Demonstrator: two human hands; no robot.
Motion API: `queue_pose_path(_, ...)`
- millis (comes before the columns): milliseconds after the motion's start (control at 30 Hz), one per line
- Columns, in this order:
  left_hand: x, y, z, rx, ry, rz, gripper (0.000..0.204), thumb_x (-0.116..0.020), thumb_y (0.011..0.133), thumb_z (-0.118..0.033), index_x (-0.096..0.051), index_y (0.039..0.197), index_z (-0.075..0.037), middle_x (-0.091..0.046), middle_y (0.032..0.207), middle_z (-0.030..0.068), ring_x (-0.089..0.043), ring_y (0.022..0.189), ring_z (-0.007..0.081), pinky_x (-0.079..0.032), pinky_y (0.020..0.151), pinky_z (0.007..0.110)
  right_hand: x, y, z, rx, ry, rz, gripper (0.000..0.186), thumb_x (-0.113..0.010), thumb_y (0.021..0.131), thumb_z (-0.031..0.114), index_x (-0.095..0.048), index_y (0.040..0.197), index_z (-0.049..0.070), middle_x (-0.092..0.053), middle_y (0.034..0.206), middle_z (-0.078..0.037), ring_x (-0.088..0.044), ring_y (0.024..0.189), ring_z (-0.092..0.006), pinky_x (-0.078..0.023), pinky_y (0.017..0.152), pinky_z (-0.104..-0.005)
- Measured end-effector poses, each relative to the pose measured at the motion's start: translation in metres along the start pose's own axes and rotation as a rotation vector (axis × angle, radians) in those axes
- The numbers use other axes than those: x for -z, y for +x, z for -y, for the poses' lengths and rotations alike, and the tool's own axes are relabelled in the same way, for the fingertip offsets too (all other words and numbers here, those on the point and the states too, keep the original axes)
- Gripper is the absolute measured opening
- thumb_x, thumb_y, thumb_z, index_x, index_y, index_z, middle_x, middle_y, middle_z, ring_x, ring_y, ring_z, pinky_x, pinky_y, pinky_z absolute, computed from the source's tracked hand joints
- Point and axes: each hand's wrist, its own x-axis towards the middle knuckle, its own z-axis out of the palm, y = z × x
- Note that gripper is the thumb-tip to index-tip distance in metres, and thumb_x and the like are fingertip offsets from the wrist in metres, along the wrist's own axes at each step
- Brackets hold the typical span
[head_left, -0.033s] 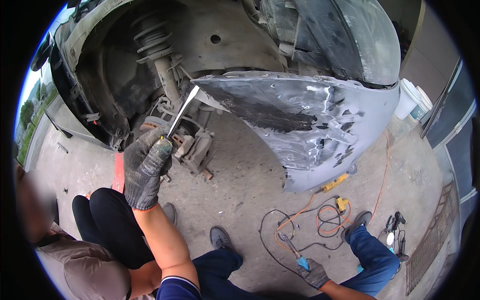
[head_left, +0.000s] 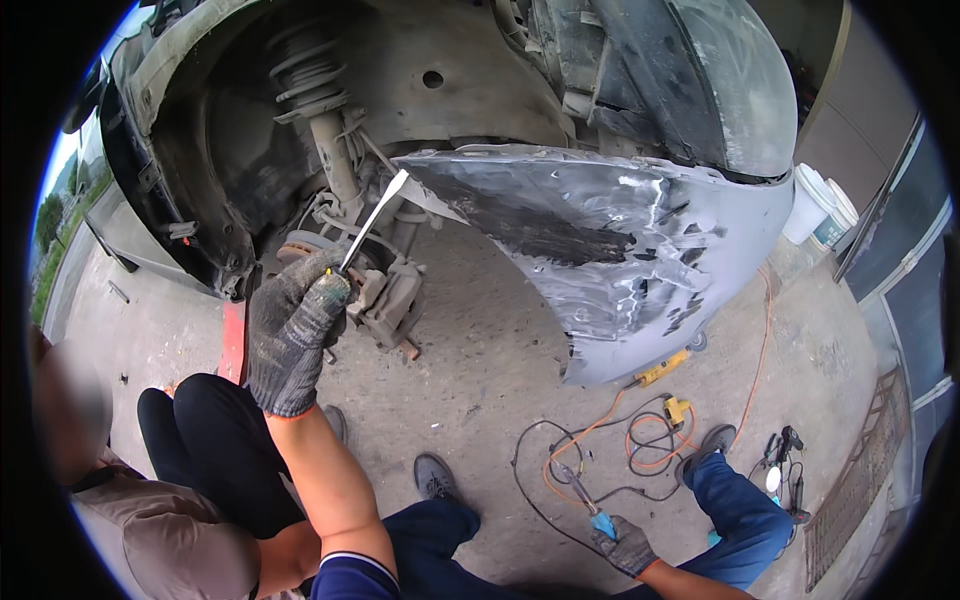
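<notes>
My left hand (head_left: pixel 295 335), in a grey knit glove, is raised near the wheel hub, its fingers closed round a slim metal tool with a flat, flared tip (head_left: pixel 380 213). That tip is beside the pointed corner of a grey car bumper (head_left: pixel 745 235). Dark scraped patches and pale crack-like lines mark the bumper's face. Low down at the right, my gloved right hand (head_left: pixel 627 548) grips a blue-handled iron (head_left: pixel 603 524) with a metal shaft, which points away from me toward the cords. Glove and fingers hide part of its handle.
The open wheel arch shows a coil spring (head_left: pixel 305 75) and a brake caliper (head_left: pixel 392 300). A crouching person (head_left: pixel 180 510) is close on my left. Black and orange cords (head_left: pixel 650 440), a yellow grinder (head_left: pixel 665 367) and white buckets (head_left: pixel 810 205) are at the right.
The view has shifted very slightly. My left hand and its metal tool appear a touch farther right against the hub; both hands keep their grip.
</notes>
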Motion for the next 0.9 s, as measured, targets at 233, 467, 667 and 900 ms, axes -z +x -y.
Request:
queue_pose_path(233, 0.007, 0.005, 0.004, 0.012, -0.062, 0.071, 0.036, -0.070, 0.088, -0.021, -0.069, 0.114, 0.004, -0.063, 0.080, 0.0013, -0.053, 0.067, 0.0070, -0.041, 0.060, 0.023, 0.033, -0.007, 0.038, 0.136, 0.069, -0.023, 0.029, -0.062, 0.093, 0.033, -0.063, 0.107, 0.008, -0.067, 0.088, -0.016, -0.067, 0.079, -0.0339, -0.053, 0.071, -0.0413)
queue_pose_path(467, 0.023, 0.009, 0.006, -0.029, 0.008, 0.177, 0.036, -0.070, 0.086, -0.013, -0.068, 0.117, 0.004, -0.071, 0.093, 0.0080, -0.062, 0.084, 0.0123, -0.049, 0.079, 0.027, 0.072, -0.023, 0.109, 0.132, 0.590, 0.131, 0.029, -0.054, 0.101, 0.029, -0.057, 0.117, 0.005, -0.057, 0.074, -0.001, -0.053, 0.062, -0.0102, -0.045, 0.057, -0.0273)
queue_pose_path(667, 0.033, 0.012, 0.014, -0.095, 0.050, 0.206, 0.035, -0.071, 0.084, -0.014, -0.069, 0.115, 0.003, -0.071, 0.090, 0.0106, -0.064, 0.081, 0.0146, -0.050, 0.078, 0.029, 0.071, -0.029, 0.113, 0.167, 0.585, 0.107, 0.039, -0.055, 0.101, 0.035, -0.054, 0.121, 0.001, -0.053, 0.073, -0.001, -0.049, 0.060, -0.0100, -0.041, 0.055, -0.0266)
queue_pose_path(900, 0.033, 0.013, 0.011, -0.186, 0.110, 0.173, 0.032, -0.071, 0.085, -0.010, -0.070, 0.115, 0.000, -0.071, 0.083, 0.0084, -0.062, 0.075, 0.0142, -0.049, 0.072, 0.028, 0.065, -0.032, 0.115, 0.217, 0.505, 0.114, 0.041, -0.055, 0.102, 0.034, -0.053, 0.123, 0.000, -0.053, 0.074, -0.001, -0.048, 0.061, -0.0098, -0.040, 0.055, -0.0258)
